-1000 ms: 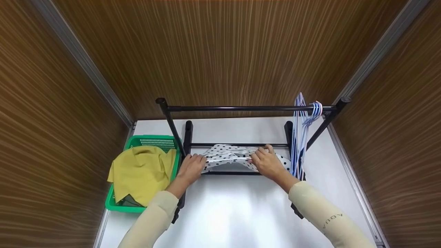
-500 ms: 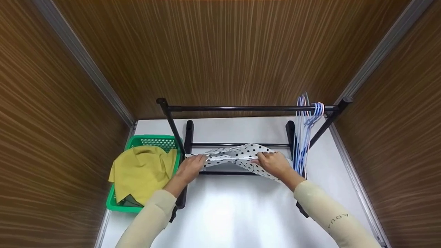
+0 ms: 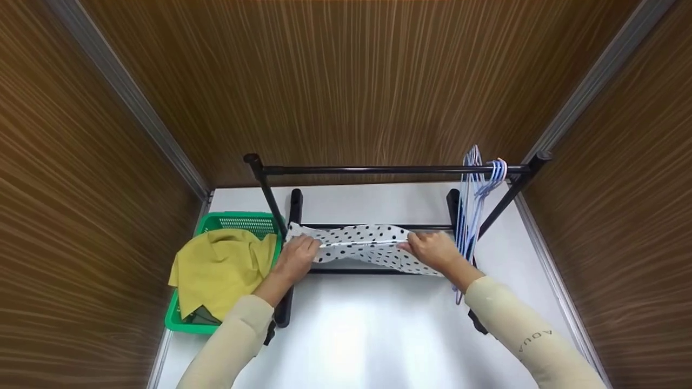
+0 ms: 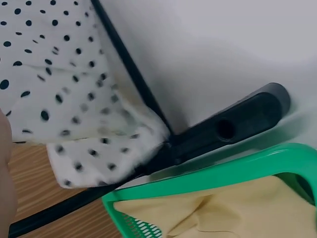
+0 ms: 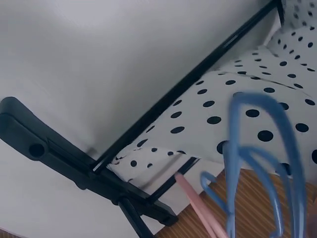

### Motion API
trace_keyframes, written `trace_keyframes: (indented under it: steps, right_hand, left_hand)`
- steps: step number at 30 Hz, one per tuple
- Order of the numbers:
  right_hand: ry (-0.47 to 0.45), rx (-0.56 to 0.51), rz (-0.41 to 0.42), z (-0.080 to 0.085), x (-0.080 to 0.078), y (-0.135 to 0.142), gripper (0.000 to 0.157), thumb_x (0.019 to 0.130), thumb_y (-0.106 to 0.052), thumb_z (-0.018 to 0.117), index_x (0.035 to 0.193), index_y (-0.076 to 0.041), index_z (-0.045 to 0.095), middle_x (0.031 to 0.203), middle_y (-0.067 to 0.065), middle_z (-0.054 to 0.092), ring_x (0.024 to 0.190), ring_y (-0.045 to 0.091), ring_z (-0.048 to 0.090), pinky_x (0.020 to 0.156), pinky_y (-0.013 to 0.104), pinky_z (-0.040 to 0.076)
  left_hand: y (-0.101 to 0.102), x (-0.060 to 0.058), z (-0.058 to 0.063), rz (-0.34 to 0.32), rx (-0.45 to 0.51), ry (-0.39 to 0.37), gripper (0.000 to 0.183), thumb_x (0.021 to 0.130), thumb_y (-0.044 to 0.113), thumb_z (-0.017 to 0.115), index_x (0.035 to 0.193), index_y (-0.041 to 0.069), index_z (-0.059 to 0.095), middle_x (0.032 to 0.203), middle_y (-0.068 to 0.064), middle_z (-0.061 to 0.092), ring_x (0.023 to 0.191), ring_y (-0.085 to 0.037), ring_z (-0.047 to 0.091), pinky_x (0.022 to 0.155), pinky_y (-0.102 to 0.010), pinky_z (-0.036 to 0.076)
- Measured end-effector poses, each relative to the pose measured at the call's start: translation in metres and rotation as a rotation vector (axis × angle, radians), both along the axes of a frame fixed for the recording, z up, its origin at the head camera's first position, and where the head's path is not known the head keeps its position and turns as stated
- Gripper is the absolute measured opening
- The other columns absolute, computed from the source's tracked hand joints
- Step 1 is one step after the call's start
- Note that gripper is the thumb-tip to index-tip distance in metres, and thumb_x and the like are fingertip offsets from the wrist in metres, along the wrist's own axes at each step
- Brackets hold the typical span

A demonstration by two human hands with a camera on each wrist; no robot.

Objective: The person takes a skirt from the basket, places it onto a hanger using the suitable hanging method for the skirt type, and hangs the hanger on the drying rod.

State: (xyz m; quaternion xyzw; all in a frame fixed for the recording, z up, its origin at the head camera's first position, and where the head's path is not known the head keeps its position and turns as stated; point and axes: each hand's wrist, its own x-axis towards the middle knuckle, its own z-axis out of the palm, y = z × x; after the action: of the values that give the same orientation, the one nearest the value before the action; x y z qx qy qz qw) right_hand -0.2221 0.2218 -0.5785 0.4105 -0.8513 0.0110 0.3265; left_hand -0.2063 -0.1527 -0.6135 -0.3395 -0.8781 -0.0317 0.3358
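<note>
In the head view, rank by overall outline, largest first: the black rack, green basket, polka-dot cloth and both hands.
Black rack
Green basket
Polka-dot cloth
Left hand and right hand: they look about alike, so unranked.

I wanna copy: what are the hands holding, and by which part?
White polka-dot cloth: the left hand and right hand grip it along a taut edge or fold.

Yellow cloth (image 3: pixel 224 270) in green basket (image 3: pixel 194 327), hangers (image 3: pixel 469 216) on black rack (image 3: pixel 373 170), wood-grain wall (image 3: pixel 357 86)

Reads seemingly "AQUA" (image 3: pixel 534 340) on the right sleeve (image 3: pixel 521 319), in dark capitals running aslant, too small for certainty about the second letter.
</note>
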Motion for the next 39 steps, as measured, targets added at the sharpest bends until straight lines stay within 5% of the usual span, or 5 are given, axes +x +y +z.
trace_keyframes:
  steps: [4,8,19,31,39]
  right_hand:
    - [0.013,0.001,0.01,0.008,-0.006,0.008,0.047,0.094,-0.047,0.063,0.067,-0.01,0.048,0.051,0.002,0.052,0.037,0.014,0.041,0.033,0.03,0.036]
    - [0.017,0.032,0.029,0.009,-0.007,0.018,0.05,0.088,-0.049,0.07,0.066,-0.009,0.048,0.051,0.002,0.053,0.038,0.013,0.039,0.034,0.031,0.037]
    - [0.004,0.076,0.028,0.007,-0.009,0.037,0.048,0.083,-0.048,0.072,0.063,-0.011,0.049,0.048,0.001,0.05,0.036,0.012,0.033,0.032,0.032,0.035]
    - [-0.526,0.244,-0.121,0.006,0.003,0.042,0.037,0.087,-0.042,0.073,0.078,-0.01,0.059,0.067,0.003,0.062,0.054,0.021,0.058,0.054,0.037,0.052]
    - [-0.685,0.256,-0.128,0.0,0.01,0.017,0.036,0.092,-0.046,0.066,0.088,-0.011,0.057,0.074,0.003,0.063,0.058,0.021,0.06,0.054,0.037,0.052]
  left_hand:
    - [0.003,-0.003,0.012,-0.032,0.075,0.012,0.005,0.086,0.001,0.058,0.084,0.004,0.062,0.074,-0.007,0.064,0.07,-0.024,0.06,0.062,-0.035,0.046]
    - [0.005,-0.003,0.019,-0.063,0.087,0.018,0.02,0.094,0.017,0.063,0.078,0.006,0.059,0.068,-0.005,0.064,0.063,-0.022,0.057,0.057,-0.034,0.043]
    - [0.009,-0.007,0.026,-0.097,0.061,0.049,0.044,0.084,0.042,0.077,0.061,0.012,0.053,0.051,0.002,0.053,0.051,-0.014,0.05,0.053,-0.029,0.045]
    - [0.036,-0.006,0.028,-0.205,0.093,0.01,0.035,0.088,0.035,0.075,0.064,0.012,0.063,0.063,0.001,0.064,0.062,-0.018,0.059,0.063,-0.031,0.049]
    - [0.056,-0.005,0.032,-0.25,0.106,0.001,0.032,0.086,0.033,0.076,0.065,0.013,0.065,0.062,0.002,0.064,0.056,-0.013,0.059,0.058,-0.026,0.047]
